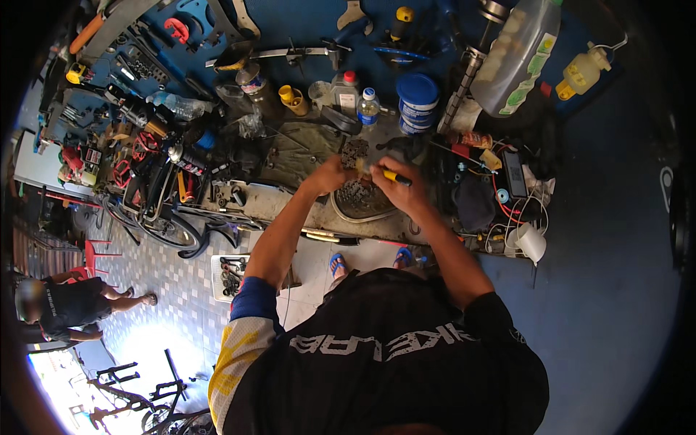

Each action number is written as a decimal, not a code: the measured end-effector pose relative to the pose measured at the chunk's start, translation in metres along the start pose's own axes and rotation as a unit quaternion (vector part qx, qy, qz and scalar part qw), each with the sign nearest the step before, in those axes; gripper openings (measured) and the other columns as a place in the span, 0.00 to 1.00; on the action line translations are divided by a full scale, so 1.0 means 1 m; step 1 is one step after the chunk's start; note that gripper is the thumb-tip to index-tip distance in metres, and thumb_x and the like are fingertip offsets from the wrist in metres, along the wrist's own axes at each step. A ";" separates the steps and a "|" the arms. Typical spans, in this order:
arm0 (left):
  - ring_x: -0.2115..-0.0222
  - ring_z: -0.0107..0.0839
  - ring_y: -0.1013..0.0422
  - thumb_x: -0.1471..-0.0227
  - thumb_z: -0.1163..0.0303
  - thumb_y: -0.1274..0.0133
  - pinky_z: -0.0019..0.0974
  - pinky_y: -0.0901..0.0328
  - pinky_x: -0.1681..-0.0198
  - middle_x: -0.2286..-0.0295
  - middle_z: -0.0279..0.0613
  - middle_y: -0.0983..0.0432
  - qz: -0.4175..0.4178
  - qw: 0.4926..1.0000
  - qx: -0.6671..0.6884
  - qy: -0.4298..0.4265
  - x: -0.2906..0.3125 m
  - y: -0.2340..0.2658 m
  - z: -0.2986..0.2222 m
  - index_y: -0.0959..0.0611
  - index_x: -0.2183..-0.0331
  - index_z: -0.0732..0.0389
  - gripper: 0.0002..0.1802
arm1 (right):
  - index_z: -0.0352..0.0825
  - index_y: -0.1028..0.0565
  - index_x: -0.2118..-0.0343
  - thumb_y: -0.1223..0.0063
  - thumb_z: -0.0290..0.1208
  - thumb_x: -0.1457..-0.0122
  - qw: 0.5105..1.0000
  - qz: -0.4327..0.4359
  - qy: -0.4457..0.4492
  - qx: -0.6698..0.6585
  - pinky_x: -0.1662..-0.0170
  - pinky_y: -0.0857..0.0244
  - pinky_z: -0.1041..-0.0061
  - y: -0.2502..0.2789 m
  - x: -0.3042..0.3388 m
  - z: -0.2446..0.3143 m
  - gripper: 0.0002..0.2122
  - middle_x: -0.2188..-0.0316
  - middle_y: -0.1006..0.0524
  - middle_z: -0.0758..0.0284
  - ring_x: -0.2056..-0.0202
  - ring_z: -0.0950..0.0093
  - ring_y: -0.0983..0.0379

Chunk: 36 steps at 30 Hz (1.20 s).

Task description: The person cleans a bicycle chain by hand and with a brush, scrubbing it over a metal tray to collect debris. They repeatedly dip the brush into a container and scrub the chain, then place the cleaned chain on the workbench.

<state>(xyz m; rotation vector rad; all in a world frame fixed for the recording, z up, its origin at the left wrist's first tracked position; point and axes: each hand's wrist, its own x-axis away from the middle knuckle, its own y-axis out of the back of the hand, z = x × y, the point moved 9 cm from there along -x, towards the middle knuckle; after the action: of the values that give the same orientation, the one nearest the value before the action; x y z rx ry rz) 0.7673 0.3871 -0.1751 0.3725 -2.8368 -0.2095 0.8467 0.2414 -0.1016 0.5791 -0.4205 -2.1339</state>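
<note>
Both my hands meet over a metal tray (346, 217) on the workbench, in which many small dark metal pieces lie. My right hand (397, 190) is closed round a tool with a yellow-and-black handle (396, 177). The tool points left, and a pale yellowish tip (365, 167) shows between the hands; its exact kind is unclear. My left hand (330, 177) is closed too, fingertips close to that tip. What it pinches is too small to make out. Left of the tray is a crumpled olive cloth (293, 154) with small parts on it.
Behind the hands stand a small blue-capped bottle (368, 109), a grey red-capped bottle (345, 93) and a blue tub (417, 101). On the right are a phone (514, 174), cables and a white cup (528, 242). A person (76, 308) is at far left, near bicycle frames.
</note>
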 end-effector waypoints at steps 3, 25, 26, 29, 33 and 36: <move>0.57 0.35 0.23 0.45 0.70 0.35 0.40 0.29 0.54 0.58 0.48 0.18 -0.021 0.999 -0.028 0.002 -0.011 0.000 0.023 0.25 0.48 0.71 0.27 | 0.32 0.24 0.64 0.41 0.35 0.35 0.990 -0.033 -0.064 -0.120 0.68 0.33 0.72 0.001 -0.012 0.020 0.10 0.75 0.24 0.59 0.74 0.72 0.24; 0.60 0.34 0.19 0.39 0.77 0.42 0.39 0.27 0.51 0.60 0.49 0.15 -0.004 0.998 -0.039 0.043 0.016 0.002 -0.027 0.22 0.52 0.71 0.15 | 0.31 0.22 0.62 0.39 0.32 0.36 0.996 -0.077 0.028 -0.026 0.68 0.32 0.73 0.017 -0.010 0.026 0.08 0.74 0.21 0.61 0.73 0.76 0.25; 0.60 0.34 0.19 0.39 0.76 0.42 0.38 0.27 0.51 0.59 0.49 0.15 0.006 0.998 -0.044 0.033 0.012 0.002 -0.031 0.23 0.52 0.71 0.15 | 0.31 0.22 0.62 0.39 0.32 0.36 0.994 -0.095 0.026 -0.046 0.68 0.32 0.73 0.020 -0.012 0.039 0.08 0.74 0.21 0.61 0.73 0.75 0.25; 0.60 0.34 0.19 0.39 0.76 0.41 0.38 0.27 0.52 0.59 0.48 0.16 0.012 1.000 0.004 0.018 0.011 0.006 -0.021 0.23 0.51 0.71 0.17 | 0.31 0.24 0.65 0.39 0.30 0.36 0.997 -0.057 0.040 0.014 0.68 0.34 0.70 0.013 -0.005 0.019 0.08 0.74 0.23 0.59 0.73 0.69 0.24; 0.58 0.33 0.20 0.40 0.75 0.40 0.38 0.27 0.52 0.59 0.47 0.16 0.024 0.997 -0.077 -0.009 0.003 0.003 -0.014 0.23 0.50 0.71 0.18 | 0.31 0.24 0.66 0.39 0.30 0.36 0.995 -0.089 0.044 -0.033 0.69 0.34 0.71 0.015 -0.004 0.043 0.08 0.74 0.23 0.59 0.73 0.70 0.24; 0.57 0.34 0.20 0.40 0.76 0.40 0.40 0.26 0.52 0.60 0.48 0.16 -0.017 0.985 -0.161 0.056 0.002 0.006 -0.016 0.22 0.50 0.69 0.17 | 0.32 0.23 0.66 0.38 0.30 0.37 0.996 -0.073 0.054 -0.012 0.69 0.33 0.70 0.012 -0.013 0.025 0.07 0.73 0.23 0.59 0.75 0.69 0.25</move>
<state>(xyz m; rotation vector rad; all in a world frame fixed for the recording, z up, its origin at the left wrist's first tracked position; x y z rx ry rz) 0.7690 0.3908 -0.1581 0.3493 -2.6261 -0.6250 0.8474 0.2472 -0.0714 0.7273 -0.2998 -2.2315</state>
